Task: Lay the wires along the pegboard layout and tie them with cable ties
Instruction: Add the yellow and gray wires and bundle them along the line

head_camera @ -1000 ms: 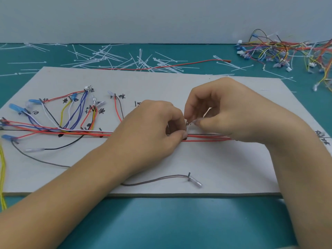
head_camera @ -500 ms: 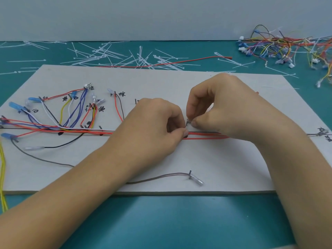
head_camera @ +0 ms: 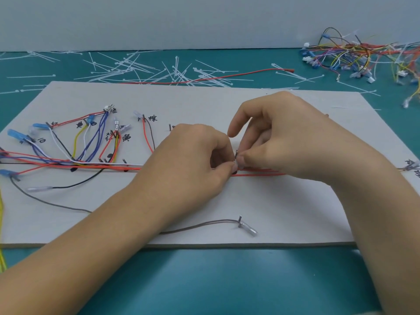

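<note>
Pinches a pale cable tie (head_camera: 236,163) with left hand (head_camera: 193,162) and right hand (head_camera: 286,137). Holds it over red wires (head_camera: 259,174) on pegboard (head_camera: 295,212).

Matt grey board (head_camera: 295,212), glossy plastic-coated wires (head_camera: 91,165), translucent white plastic cable ties (head_camera: 145,71), smooth teal tabletop (head_camera: 227,280).

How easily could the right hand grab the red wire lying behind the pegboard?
Probably yes. The red wire lies in the open beyond the pegboard, only loose cable ties across it. But the right hand is pinching at the wire bundle and must let go first.
</note>
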A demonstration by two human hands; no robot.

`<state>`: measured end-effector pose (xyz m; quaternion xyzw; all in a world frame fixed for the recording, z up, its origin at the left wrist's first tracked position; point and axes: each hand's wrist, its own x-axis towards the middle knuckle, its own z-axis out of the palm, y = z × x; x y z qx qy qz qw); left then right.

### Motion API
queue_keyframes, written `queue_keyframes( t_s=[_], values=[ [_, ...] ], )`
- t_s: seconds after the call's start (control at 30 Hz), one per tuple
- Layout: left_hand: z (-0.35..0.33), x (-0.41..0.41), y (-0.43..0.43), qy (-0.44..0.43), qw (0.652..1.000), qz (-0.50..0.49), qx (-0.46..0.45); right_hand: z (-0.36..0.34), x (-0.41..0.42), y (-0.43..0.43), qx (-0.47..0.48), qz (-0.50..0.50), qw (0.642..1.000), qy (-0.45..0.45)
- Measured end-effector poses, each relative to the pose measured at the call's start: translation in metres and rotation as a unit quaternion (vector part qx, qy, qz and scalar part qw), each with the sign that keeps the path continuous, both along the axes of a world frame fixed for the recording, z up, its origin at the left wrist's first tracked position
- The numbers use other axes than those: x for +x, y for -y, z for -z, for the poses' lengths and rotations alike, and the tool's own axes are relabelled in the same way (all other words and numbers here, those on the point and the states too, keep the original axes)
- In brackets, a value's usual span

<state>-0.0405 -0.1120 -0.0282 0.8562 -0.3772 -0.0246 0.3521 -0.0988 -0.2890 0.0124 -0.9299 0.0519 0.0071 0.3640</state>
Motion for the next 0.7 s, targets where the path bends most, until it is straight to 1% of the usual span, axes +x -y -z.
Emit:
queue_keyframes(
  t_s=[0.17, 0.33, 0.43, 0.57, 0.63, 0.7],
  values=[
    [-0.004, -0.001, -0.001, 0.01, 1.0, -0.002, 0.01, 0.003, 0.001, 0.0, -0.02, 0.028, 0.999, 0.026],
    [-0.019, 0.002, -0.005, 0.022, 0.998, 0.002, 0.061, 0.005, 0.004, -0.003, -0.025, 0.027, 0.999, 0.021],
    [-0.028, 0.005, -0.012, 0.017, 0.996, 0.019, 0.091, 0.007, 0.006, -0.003, -0.039, 0.042, 0.997, 0.043],
    [-0.041, 0.009, -0.026, 0.001, 0.997, 0.049, 0.055, 0.008, 0.007, -0.001, -0.05, 0.061, 0.995, 0.065],
    [-0.045, 0.015, -0.039, 0.009, 0.998, 0.057, 0.035, 0.007, 0.006, -0.003, -0.053, 0.044, 0.996, 0.062],
    [-0.047, 0.025, -0.057, 0.026, 0.998, 0.047, 0.036, 0.005, 0.003, -0.004, -0.046, 0.009, 0.997, 0.054]
  ],
)
